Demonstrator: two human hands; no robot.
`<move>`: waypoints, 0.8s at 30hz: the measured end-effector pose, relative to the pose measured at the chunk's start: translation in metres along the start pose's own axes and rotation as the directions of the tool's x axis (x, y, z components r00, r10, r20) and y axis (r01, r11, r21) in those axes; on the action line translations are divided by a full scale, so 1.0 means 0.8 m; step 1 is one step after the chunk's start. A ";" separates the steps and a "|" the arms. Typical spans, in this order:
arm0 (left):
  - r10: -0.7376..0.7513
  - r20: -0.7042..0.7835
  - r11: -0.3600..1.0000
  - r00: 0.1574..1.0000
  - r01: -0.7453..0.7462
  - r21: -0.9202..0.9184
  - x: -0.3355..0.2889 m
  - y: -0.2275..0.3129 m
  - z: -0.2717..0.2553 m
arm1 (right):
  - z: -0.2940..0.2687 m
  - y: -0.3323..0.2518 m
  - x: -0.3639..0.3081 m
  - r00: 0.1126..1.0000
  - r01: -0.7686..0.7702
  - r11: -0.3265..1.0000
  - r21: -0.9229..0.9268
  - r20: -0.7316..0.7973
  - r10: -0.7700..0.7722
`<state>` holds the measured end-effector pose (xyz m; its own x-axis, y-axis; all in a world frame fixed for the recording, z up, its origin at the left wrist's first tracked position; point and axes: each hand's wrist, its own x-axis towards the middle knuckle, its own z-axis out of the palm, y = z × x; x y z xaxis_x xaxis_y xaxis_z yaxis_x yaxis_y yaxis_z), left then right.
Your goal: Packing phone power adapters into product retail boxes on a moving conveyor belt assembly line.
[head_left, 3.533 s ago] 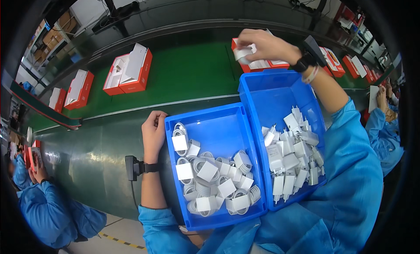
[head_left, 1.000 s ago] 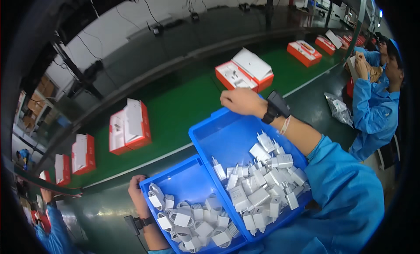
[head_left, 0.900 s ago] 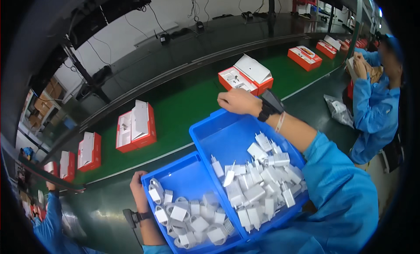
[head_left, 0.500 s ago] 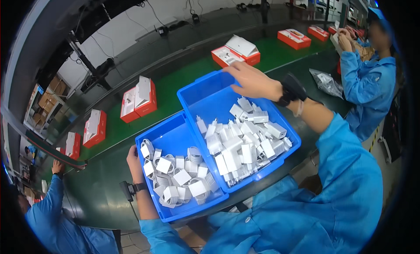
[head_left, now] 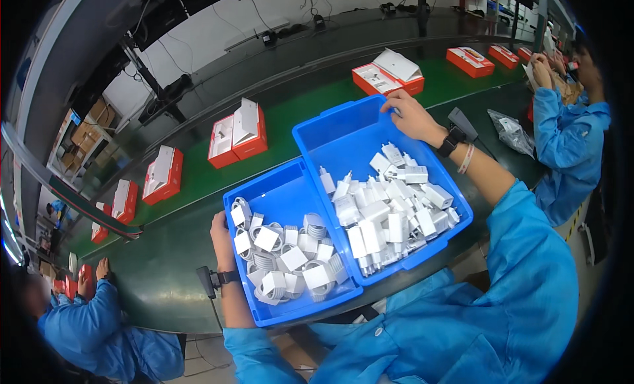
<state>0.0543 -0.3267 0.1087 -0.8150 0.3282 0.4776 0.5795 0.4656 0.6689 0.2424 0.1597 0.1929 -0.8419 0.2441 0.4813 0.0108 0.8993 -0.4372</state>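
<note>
Two blue plastic bins stand side by side in front of me. White coiled charging cables (head_left: 292, 257) with white paper wraps fill the lower part of the left bin (head_left: 277, 186). The right bin (head_left: 350, 129) holds a heap of white plug chargers (head_left: 396, 212), some with their pins showing. My left hand (head_left: 222, 238) is closed against the outer wall of the left bin, its fingers partly hidden. At the far right corner of the right bin, my right hand (head_left: 413, 116) has its fingers curled over the rim.
Open red-and-white boxes (head_left: 239, 136) stand in a row along the green conveyor belt (head_left: 297, 123) beyond the bins. A clear plastic bag (head_left: 512, 133) lies at the right. People in blue workwear (head_left: 574, 133) are at both sides. A dark frame bar (head_left: 72, 205) crosses the left.
My view has shifted, so bins, boxes and hands sit farther right in the picture. My right hand's fingers have curled in more at the bin's corner. My left hand stays at its bin's wall.
</note>
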 end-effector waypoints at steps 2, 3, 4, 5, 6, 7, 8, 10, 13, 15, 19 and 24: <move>-0.011 0.018 1.000 1.000 0.010 0.010 0.001 -0.001 0.000 | 0.008 0.007 0.010 0.999 0.025 0.999 -0.040 -0.037 -0.027; -0.022 0.008 1.000 1.000 0.022 0.012 0.001 0.001 0.001 | 0.013 0.013 0.013 0.996 0.044 0.996 -0.071 -0.080 -0.050; -0.035 0.000 0.999 0.999 0.035 0.016 0.002 0.003 0.004 | 0.014 0.013 0.015 0.995 0.055 0.996 -0.067 -0.074 -0.060; 0.009 0.012 0.999 1.000 -0.009 0.038 0.007 0.004 0.005 | 0.012 0.013 0.017 0.996 -0.001 0.997 -0.077 -0.088 -0.005; 0.040 0.012 0.999 0.999 -0.041 0.024 0.007 0.005 0.007 | 0.011 0.011 0.014 0.994 -0.060 0.995 -0.083 -0.095 0.052; 0.021 0.019 0.999 1.000 -0.021 0.028 0.009 0.004 0.004 | 0.010 0.011 0.015 0.993 -0.091 0.987 -0.134 -0.091 0.079; 0.004 0.025 1.000 1.000 -0.005 0.030 0.008 0.004 0.000 | 0.014 0.008 0.017 0.994 -0.081 0.988 -0.132 -0.085 0.070; -0.054 0.023 0.998 0.998 0.055 -0.025 0.006 -0.004 -0.003 | 0.014 0.003 0.023 0.994 -0.105 0.950 -0.296 0.002 0.110; -0.142 0.009 0.981 0.990 0.142 -0.135 0.004 -0.013 0.000 | 0.002 -0.017 0.013 0.974 0.221 0.915 -0.337 0.030 -0.225; -0.161 0.006 0.971 0.987 0.159 -0.179 0.004 -0.016 0.002 | -0.012 -0.029 0.003 0.880 0.451 0.850 -0.273 0.293 -0.373; -0.125 0.035 0.989 0.992 0.127 -0.074 0.010 -0.016 0.006 | -0.025 -0.045 -0.008 0.548 0.441 0.890 -0.118 0.821 -0.162; -0.233 0.061 0.945 0.971 0.241 -0.219 0.035 -0.038 0.003 | -0.020 -0.045 0.008 0.527 0.438 0.884 -0.163 0.843 -0.105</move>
<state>0.0140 -0.3298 0.1001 -0.9263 0.2599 0.2729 0.3522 0.3392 0.8723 0.2453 0.1344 0.2239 -0.8998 -0.2719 -0.3411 -0.2708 0.9612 -0.0517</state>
